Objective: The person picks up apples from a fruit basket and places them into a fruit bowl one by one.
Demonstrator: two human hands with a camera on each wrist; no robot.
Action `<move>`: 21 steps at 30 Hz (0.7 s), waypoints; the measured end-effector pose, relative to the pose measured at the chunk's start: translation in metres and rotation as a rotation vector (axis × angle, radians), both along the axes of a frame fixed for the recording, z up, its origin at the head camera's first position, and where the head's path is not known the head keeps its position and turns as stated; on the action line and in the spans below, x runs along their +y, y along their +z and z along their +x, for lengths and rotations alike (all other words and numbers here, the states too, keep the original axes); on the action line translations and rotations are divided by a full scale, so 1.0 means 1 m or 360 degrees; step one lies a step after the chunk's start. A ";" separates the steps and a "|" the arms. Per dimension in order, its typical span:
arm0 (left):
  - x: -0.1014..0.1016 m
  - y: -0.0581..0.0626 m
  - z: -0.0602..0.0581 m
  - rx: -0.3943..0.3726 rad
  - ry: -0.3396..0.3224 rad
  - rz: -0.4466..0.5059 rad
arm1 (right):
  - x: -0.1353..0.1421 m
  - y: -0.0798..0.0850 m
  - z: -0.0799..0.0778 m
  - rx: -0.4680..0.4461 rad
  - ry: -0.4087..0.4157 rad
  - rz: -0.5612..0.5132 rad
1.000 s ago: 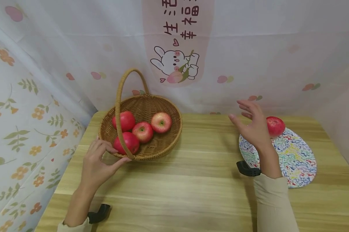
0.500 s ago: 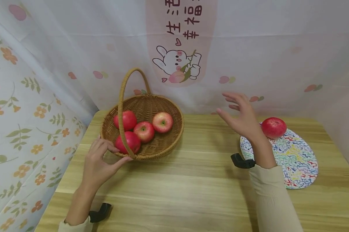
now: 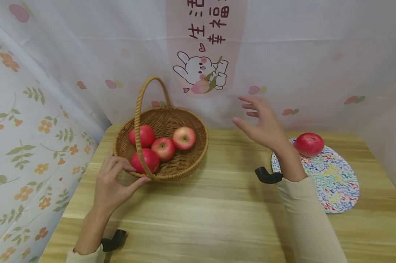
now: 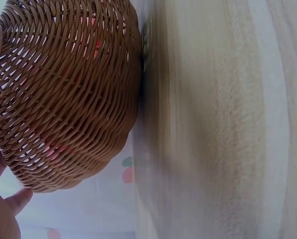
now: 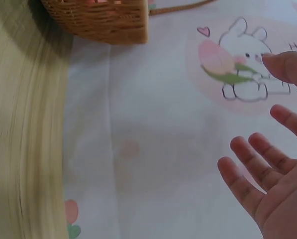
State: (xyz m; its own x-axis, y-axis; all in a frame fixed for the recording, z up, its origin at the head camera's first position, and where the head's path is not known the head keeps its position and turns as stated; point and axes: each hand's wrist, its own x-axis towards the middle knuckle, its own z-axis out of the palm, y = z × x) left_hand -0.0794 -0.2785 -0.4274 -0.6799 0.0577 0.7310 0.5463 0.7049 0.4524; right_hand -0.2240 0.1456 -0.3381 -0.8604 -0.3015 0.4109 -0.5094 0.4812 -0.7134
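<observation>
My left hand (image 3: pixel 110 184) grips the near-left rim of a wicker basket (image 3: pixel 189 166), its thumb beside the foot of the tall handle. The left wrist view shows the woven side of the basket (image 4: pixel 73 94) with thumb and fingertips at its rim. Several red apples (image 3: pixel 163 149) lie inside. My right hand (image 3: pixel 261 126) hovers between basket and plate, fingers spread and holding nothing. In the right wrist view, that hand (image 5: pixel 282 189) has the basket's edge (image 5: pixel 113 25) far off. One more red apple (image 3: pixel 309 144) rests at the back of a colourfully patterned plate (image 3: pixel 336 182).
Everything stands on a wooden table (image 3: pixel 191 223). A white curtain (image 3: pixel 283 54) with a rabbit print hangs behind its back edge, and a flowered cloth (image 3: pixel 30 153) hangs at the left. Black curved pieces (image 3: pixel 268 176) stick out from both wrists.
My right hand has moved left, away from the plate and its apple, towards the basket, with nothing in it. The left hand keeps its place on the basket rim.
</observation>
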 end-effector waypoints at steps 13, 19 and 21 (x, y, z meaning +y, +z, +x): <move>0.000 -0.002 -0.002 0.0033 -0.0005 -0.0030 | -0.035 0.007 -0.009 0.0009 0.0239 0.0104; 0.000 0.000 -0.001 0.0034 0.0024 -0.0059 | -0.054 0.011 -0.018 0.0014 0.0341 0.0181; -0.001 0.001 -0.001 0.0038 0.0027 -0.0065 | -0.061 0.014 -0.020 0.0023 0.0381 0.0208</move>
State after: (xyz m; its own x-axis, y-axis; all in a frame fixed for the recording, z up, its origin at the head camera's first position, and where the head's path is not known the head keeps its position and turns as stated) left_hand -0.0801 -0.2793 -0.4263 -0.6637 0.0767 0.7441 0.5444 0.7317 0.4102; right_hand -0.2445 0.0847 -0.3238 -0.7526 -0.5468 0.3669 -0.6293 0.4332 -0.6453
